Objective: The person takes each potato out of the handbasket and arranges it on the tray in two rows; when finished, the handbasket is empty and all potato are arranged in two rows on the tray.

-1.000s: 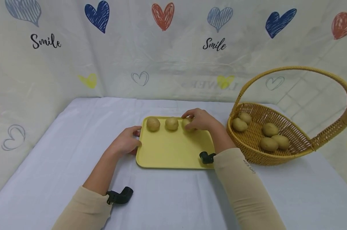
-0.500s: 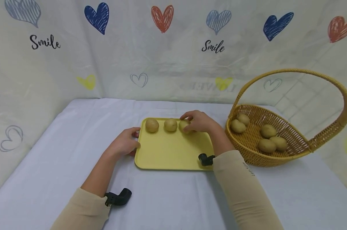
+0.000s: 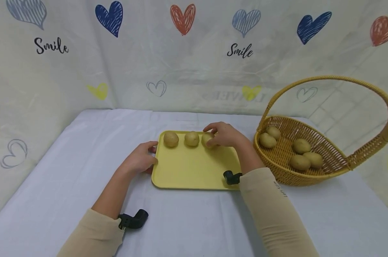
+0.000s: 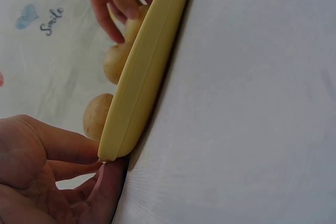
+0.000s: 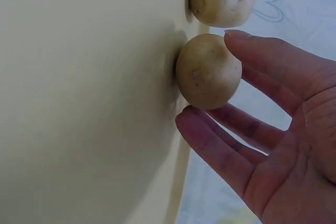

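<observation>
Over the far side of the yellow tray, the right hand has a potato loosely pinched between thumb and fingers. Left hand is pinching the tray's left edge. Two more potatoes sit left of that one, so it's a row along the far edge. Off right, a wicker basket holds five others, all on a white cloth.

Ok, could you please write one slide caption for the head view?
Left hand gripping a yellow tray, right hand around the rightmost of its three potatoes, with more potatoes in a basket.
</observation>
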A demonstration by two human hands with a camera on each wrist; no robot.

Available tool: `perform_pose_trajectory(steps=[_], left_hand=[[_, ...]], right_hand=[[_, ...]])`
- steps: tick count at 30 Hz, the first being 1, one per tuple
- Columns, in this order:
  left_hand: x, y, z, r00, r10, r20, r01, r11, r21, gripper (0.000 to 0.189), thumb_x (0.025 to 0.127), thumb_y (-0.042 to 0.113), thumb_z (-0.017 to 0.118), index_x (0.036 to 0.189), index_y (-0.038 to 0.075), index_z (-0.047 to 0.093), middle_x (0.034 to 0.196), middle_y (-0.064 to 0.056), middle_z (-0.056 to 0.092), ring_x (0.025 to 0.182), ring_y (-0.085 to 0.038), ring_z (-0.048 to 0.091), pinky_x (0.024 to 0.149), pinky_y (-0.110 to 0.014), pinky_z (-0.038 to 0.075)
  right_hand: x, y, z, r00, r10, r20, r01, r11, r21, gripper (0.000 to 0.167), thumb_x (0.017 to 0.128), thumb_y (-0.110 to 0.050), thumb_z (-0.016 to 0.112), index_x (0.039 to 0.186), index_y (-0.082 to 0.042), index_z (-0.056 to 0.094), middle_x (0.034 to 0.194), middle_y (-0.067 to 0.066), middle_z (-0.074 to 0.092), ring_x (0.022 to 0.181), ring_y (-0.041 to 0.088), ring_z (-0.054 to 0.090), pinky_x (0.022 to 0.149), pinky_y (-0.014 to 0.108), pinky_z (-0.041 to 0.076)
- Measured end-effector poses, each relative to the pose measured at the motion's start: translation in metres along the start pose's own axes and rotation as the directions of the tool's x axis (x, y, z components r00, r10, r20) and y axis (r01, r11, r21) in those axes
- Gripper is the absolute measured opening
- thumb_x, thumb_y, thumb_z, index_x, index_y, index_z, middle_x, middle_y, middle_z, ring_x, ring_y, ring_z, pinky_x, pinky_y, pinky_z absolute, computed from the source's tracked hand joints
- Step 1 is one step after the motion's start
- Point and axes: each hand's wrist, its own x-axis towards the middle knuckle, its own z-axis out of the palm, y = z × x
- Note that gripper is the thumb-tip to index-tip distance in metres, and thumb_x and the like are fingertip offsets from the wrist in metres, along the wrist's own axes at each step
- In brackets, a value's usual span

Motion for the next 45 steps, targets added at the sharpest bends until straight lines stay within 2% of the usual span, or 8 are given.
perform_pose_trajectory(steps=[5,8,14,18,24,31,45], left_hand=[[-0.001,0.001,0.000,1.000,0.001,0.002,-0.001,1.000,-0.007,0.080,0.084,-0.009,0.054,0.160,0.001,0.032,0.138,-0.019,0.043,0.098,-0.027,0.060,0.069,-0.035,0.064],[-0.001,0.002,0.000,1.000,0.002,0.002,-0.002,1.000,-0.003,0.080,0.084,-0.009,0.054,0.160,0.001,0.032,0.138,-0.019,0.044,0.097,-0.027,0.060,0.069,-0.035,0.063],[-0.003,0.002,0.000,1.000,0.009,0.002,-0.009,1.000,0.003,0.080,0.084,-0.009,0.054,0.160,0.001,0.032,0.139,-0.020,0.045,0.095,-0.026,0.060,0.069,-0.034,0.063],[-0.003,0.001,0.000,1.000,0.012,0.005,-0.012,1.000,-0.002,0.080,0.083,-0.010,0.053,0.160,0.000,0.031,0.139,-0.020,0.045,0.092,-0.026,0.061,0.069,-0.035,0.063],[-0.003,0.001,0.001,1.000,0.021,0.009,-0.021,1.000,-0.018,0.080,0.083,-0.010,0.053,0.160,0.000,0.032,0.137,-0.020,0.044,0.089,-0.024,0.061,0.068,-0.035,0.063],[-0.004,0.002,0.000,1.000,0.025,0.010,-0.025,0.999,-0.021,0.081,0.082,-0.010,0.053,0.160,0.000,0.032,0.138,-0.020,0.044,0.090,-0.025,0.062,0.068,-0.035,0.064],[-0.003,0.002,0.001,1.000,0.013,0.010,-0.013,1.000,-0.009,0.081,0.083,-0.010,0.053,0.160,0.001,0.031,0.139,-0.020,0.044,0.090,-0.024,0.061,0.068,-0.034,0.063]], right_hand=[[-0.006,-0.001,-0.008,1.000,-0.002,0.009,0.002,1.000,0.027,0.062,0.093,-0.022,0.075,0.150,-0.014,0.053,0.150,0.022,0.050,0.107,0.036,0.070,0.094,0.046,0.057],[-0.010,0.000,-0.013,1.000,-0.017,-0.012,0.018,0.997,0.077,0.061,0.094,-0.022,0.074,0.150,-0.015,0.053,0.151,0.022,0.049,0.115,0.038,0.066,0.095,0.047,0.057],[-0.017,0.000,-0.019,0.998,-0.050,-0.049,0.059,0.977,0.206,0.058,0.095,-0.018,0.073,0.150,-0.016,0.053,0.153,0.022,0.048,0.130,0.036,0.058,0.102,0.051,0.054],[-0.019,0.000,-0.022,0.995,-0.066,-0.079,0.082,0.970,0.228,0.056,0.096,-0.019,0.072,0.150,-0.017,0.053,0.151,0.019,0.050,0.133,0.035,0.057,0.102,0.050,0.054],[-0.021,-0.001,-0.026,0.990,-0.090,-0.113,0.118,0.954,0.276,0.053,0.099,-0.024,0.069,0.149,-0.019,0.054,0.148,0.014,0.054,0.134,0.033,0.056,0.104,0.050,0.054],[-0.028,-0.006,-0.032,0.985,-0.116,-0.132,0.152,0.939,0.309,0.053,0.101,-0.029,0.067,0.151,-0.020,0.053,0.148,0.014,0.055,0.134,0.032,0.056,0.105,0.051,0.053],[-0.044,-0.013,-0.047,0.967,-0.153,-0.202,0.223,0.890,0.397,0.050,0.102,-0.023,0.065,0.150,-0.016,0.053,0.146,0.014,0.056,0.131,0.031,0.059,0.102,0.048,0.056]])
